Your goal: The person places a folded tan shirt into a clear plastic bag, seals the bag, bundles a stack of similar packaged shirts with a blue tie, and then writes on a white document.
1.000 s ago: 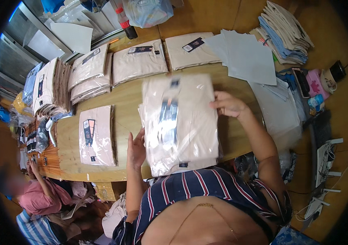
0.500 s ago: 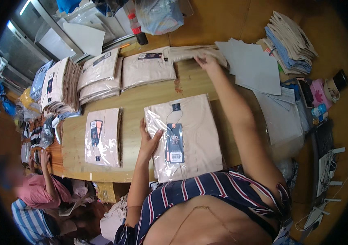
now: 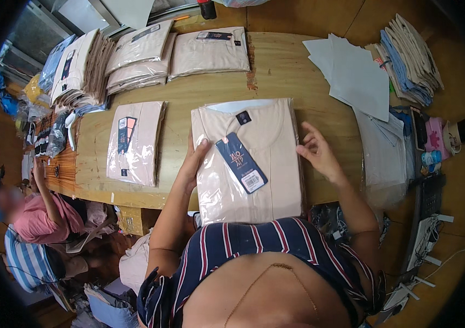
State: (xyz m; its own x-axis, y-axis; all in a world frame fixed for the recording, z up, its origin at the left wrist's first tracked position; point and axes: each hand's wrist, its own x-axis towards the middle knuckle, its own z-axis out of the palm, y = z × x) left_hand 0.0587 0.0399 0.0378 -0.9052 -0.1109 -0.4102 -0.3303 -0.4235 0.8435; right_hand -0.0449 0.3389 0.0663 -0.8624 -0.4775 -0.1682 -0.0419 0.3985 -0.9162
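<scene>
Right in front of me, against my body at the table's near edge, lies a folded beige shirt in a clear plastic bag. A dark blue hang tag hangs from its collar under the film. My left hand grips the left edge, thumb on top and the other fingers mostly hidden along the side. Beside the right edge, my right hand has its fingers apart and holds nothing; whether a fingertip touches the bag I cannot tell. To the left lies another bagged beige shirt.
Bagged shirt stacks line the wooden table's far left. White sheets lie at the right, near a pile of beige and blue garments. A keyboard stands at far right. Another person sits at lower left.
The bagged shirt my right hand reached at the far edge is gone from there. A bagged shirt with a differently placed tag now lies before me. My right hand has come back near it.
</scene>
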